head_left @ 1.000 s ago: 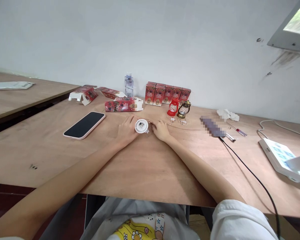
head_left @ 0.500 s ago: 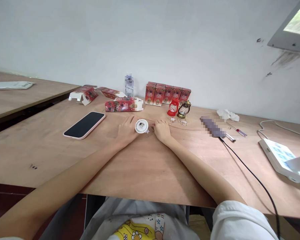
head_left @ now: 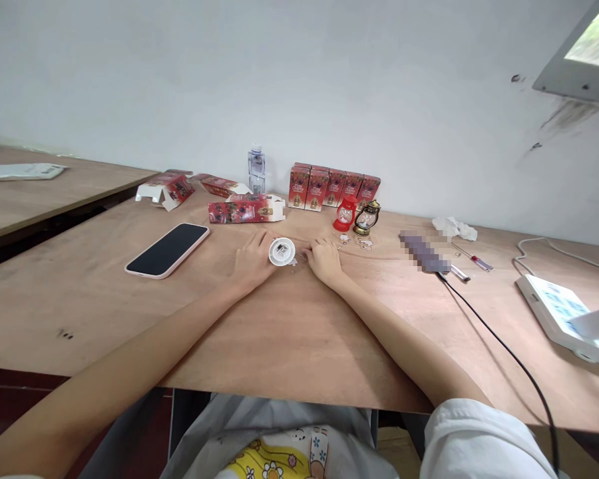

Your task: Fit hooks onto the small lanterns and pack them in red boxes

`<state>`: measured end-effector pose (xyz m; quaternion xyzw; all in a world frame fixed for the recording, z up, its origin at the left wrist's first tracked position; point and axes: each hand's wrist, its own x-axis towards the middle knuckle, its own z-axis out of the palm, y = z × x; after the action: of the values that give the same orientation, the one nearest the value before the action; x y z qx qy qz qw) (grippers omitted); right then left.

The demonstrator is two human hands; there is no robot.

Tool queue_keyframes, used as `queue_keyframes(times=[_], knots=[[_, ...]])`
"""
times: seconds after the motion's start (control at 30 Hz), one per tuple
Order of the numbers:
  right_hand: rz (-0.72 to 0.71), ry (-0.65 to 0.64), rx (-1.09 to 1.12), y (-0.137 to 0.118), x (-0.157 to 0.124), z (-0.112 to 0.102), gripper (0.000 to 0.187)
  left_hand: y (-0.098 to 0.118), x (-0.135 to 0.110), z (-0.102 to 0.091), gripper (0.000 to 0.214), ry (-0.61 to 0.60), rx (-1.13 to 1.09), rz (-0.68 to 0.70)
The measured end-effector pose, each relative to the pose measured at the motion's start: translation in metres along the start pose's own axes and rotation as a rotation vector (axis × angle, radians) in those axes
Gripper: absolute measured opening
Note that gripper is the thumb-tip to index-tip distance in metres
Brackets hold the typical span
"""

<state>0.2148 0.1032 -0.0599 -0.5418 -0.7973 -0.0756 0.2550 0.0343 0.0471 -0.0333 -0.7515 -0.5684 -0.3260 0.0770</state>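
My left hand (head_left: 252, 259) is closed around the side of a white round base (head_left: 282, 252), whose open underside with small metal parts faces up towards me. To its right, my right hand (head_left: 323, 259) rests on the table with curled fingers; what they hold, if anything, is hidden. Between the hands lie small bits (head_left: 294, 262) and a thin wire piece (head_left: 303, 257). Beyond my right hand stand a red mini lantern (head_left: 345, 214) and a bronze mini lantern (head_left: 367, 218), with small wire and tag pieces (head_left: 363, 243) in front of them.
Red boxes (head_left: 317, 189) stand by the wall beside a water bottle (head_left: 256, 169). Opened boxes (head_left: 244, 210) lie left of them. A phone (head_left: 168, 250) is at left. Rightward are a blurred-out device (head_left: 424, 251) on a black cable, screwdrivers (head_left: 480, 263), tissue (head_left: 454, 228) and a power strip (head_left: 562, 313).
Almost nothing differs. The whole view has shifted very slightly, and both hands keep the same pose around the white base and small pieces.
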Motion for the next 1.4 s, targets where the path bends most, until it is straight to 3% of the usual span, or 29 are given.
queue_keyframes(times=[0.2,0.27,0.57,0.83,1.1,1.4], knots=[[-0.2,0.446,0.343,-0.009,-0.009,-0.002,0.025,-0.002,0.0,0.002,0.026,0.018,-0.014,0.016],[-0.263,0.517,0.408,-0.017,-0.013,-0.004,0.025,-0.002,0.0,0.003,0.026,0.024,-0.004,0.015],[-0.263,0.398,0.409,-0.028,-0.015,-0.006,0.018,-0.003,0.0,0.007,0.027,0.039,0.038,0.039],[-0.301,0.382,0.457,-0.031,-0.017,-0.008,0.021,0.0,-0.001,0.001,0.024,0.044,0.056,0.031],[-0.291,0.374,0.667,-0.03,-0.014,-0.008,0.011,-0.003,0.001,0.006,0.026,0.003,0.04,0.026],[-0.337,0.429,0.528,-0.031,-0.016,-0.008,0.015,-0.001,0.0,0.004,0.024,0.006,0.054,0.029]])
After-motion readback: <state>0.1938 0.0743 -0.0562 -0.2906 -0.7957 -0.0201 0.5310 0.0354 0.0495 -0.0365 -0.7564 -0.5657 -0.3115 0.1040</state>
